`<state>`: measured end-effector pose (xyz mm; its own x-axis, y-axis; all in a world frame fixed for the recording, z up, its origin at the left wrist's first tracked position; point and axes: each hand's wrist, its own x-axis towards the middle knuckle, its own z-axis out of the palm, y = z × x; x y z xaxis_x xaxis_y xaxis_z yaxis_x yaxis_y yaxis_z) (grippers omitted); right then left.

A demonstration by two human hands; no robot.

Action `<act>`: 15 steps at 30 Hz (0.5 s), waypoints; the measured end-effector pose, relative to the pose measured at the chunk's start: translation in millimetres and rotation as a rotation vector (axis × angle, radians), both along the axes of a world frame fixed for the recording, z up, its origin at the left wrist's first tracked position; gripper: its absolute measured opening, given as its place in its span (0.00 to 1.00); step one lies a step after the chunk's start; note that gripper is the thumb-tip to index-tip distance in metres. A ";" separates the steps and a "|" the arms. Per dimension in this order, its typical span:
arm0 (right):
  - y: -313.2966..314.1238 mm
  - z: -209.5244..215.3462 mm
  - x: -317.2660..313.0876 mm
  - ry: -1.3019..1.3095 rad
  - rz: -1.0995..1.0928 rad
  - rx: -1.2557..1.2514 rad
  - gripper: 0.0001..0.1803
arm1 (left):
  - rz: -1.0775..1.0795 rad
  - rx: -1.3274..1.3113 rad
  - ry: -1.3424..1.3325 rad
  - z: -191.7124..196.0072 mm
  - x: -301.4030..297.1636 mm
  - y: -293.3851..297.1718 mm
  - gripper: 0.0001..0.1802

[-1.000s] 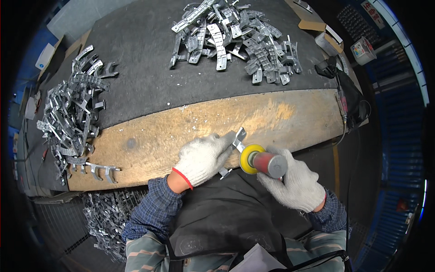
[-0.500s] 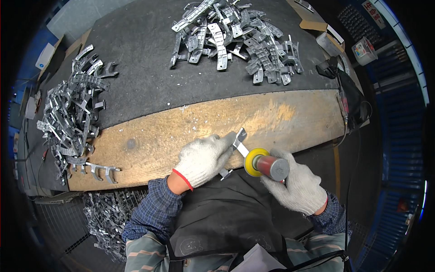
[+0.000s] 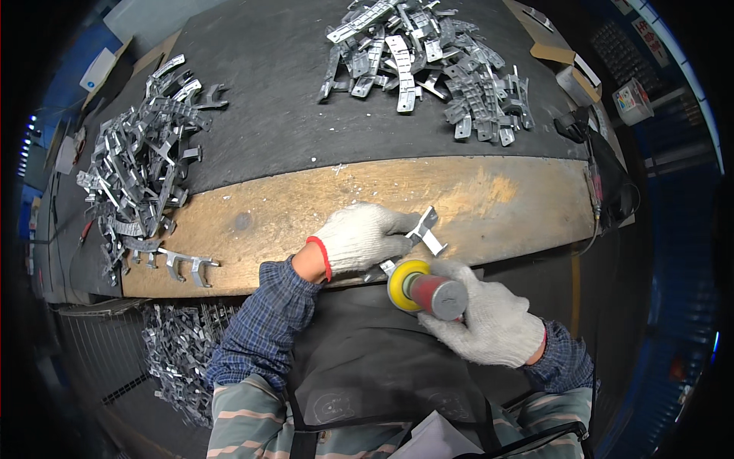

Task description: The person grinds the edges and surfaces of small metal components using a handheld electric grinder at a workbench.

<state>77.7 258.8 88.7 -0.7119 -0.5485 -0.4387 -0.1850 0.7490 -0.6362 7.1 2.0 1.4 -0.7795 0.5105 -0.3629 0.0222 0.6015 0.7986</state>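
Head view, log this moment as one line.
left hand: holds metal bracket on wooden board | right hand: grips grinder at bracket

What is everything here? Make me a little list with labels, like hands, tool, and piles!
left hand: white glove, pins a metal bracket on the wooden board
right hand: white glove, grips a grinder tool with a yellow disc, at the bracket's lower end
left pile: grey metal parts
far pile: more metal parts
below bench: parts in a wire basket

White gloves (image 3: pixel 359 239), red cuff; yellow-disc grinder (image 3: pixel 422 287); blue plaid sleeve (image 3: pixel 260 329).
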 end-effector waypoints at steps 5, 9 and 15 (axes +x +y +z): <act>-17.6 -2.9 -8.9 0.015 0.091 0.027 0.46 | 0.000 0.006 0.075 -18.8 4.5 -2.0 0.22; -15.7 -1.7 -6.4 0.024 0.089 0.043 0.44 | -0.005 -0.022 0.077 -9.9 4.8 0.1 0.22; 4.1 -6.3 18.1 0.107 0.067 0.015 0.42 | -0.008 -0.049 -0.005 2.0 3.0 2.2 0.22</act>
